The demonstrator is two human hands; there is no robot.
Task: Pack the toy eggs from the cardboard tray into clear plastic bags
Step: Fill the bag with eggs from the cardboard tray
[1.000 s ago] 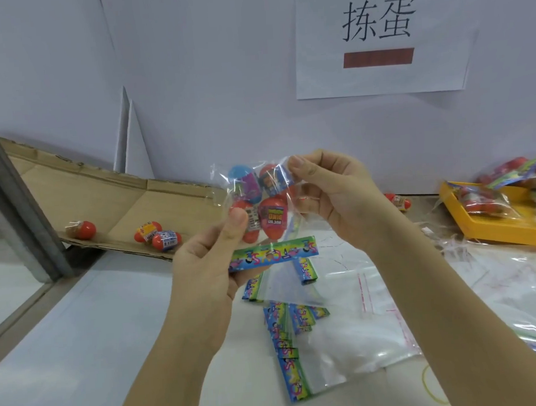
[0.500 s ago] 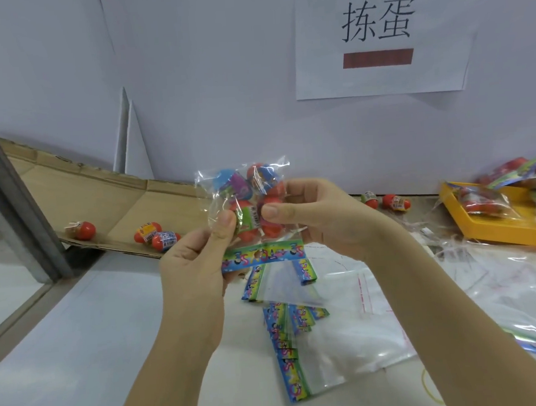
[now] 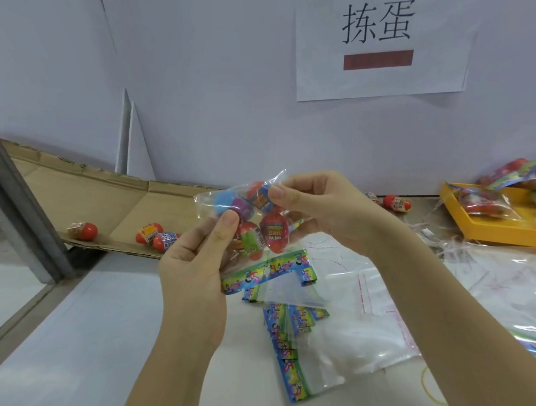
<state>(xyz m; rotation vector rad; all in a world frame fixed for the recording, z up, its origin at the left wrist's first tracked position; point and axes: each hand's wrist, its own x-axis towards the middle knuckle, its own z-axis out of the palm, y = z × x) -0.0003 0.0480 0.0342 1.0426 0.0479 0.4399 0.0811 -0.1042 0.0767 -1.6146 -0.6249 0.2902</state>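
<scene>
The left hand (image 3: 195,265) and the right hand (image 3: 321,208) hold a filled clear bag (image 3: 206,204) up between them, above the bench (image 3: 64,344). The left hand pinches the bag's left side with its thumb in front and its fingers behind. The right hand pinches the upper right corner between thumb and curled fingers. Inside the bag sit several toy eggs (image 3: 275,234): a blue and purple one at the top left, an orange one beside it, and a green one and a red one lower down. A colourful paper strip (image 3: 265,271) runs along the bag's lower edge.

The cardboard tray (image 3: 69,197) lies flat at the left against the wall. Three loose eggs (image 3: 86,231) rest near its front edge, one apart at the left and two close together further right. Two more eggs (image 3: 396,202) lie on the bench by the wall at the right. A pile of empty bags (image 3: 334,350) with the same colourful strips lies under the hands. At the far right a yellow tray (image 3: 497,234) holds packed bags (image 3: 488,203). A paper sign (image 3: 381,77) hangs on the wall.
</scene>
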